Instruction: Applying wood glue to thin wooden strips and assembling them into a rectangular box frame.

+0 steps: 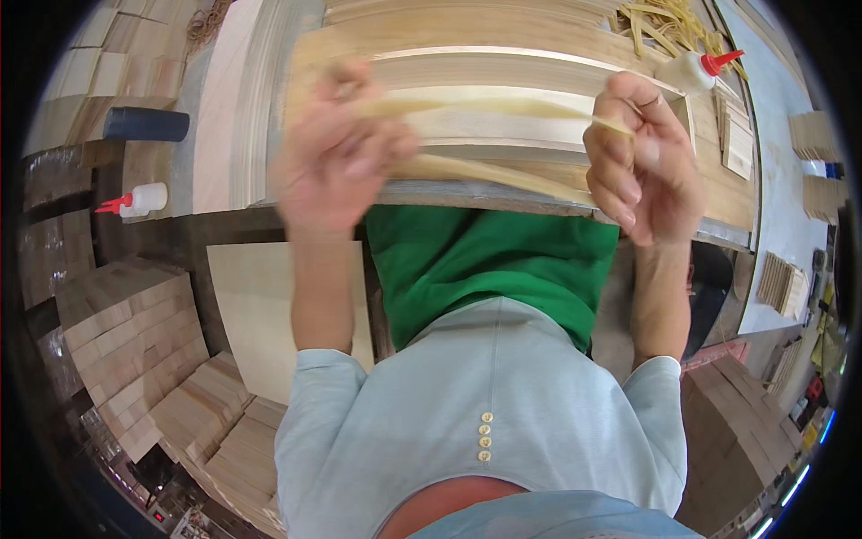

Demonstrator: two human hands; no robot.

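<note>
Both my hands are raised in front of my chest, over the edge of a wooden workbench (718,202). My left hand (334,153) is blurred with motion and grips one end of a stretched pale rubber band (489,108). My right hand (639,153) is closed on the band's other end, pulling it taut between the two hands. A second strand (485,171) of the band runs lower, from my left hand toward my right. Behind the band lies a stack of thin light wood sheets (503,67).
A white glue bottle with a red tip (699,70) lies at the bench's back right beside a heap of rubber bands (669,22). Another glue bottle (136,199) and a dark roll (145,124) sit left. Stacks of small wood panels (135,341) fill the lower left.
</note>
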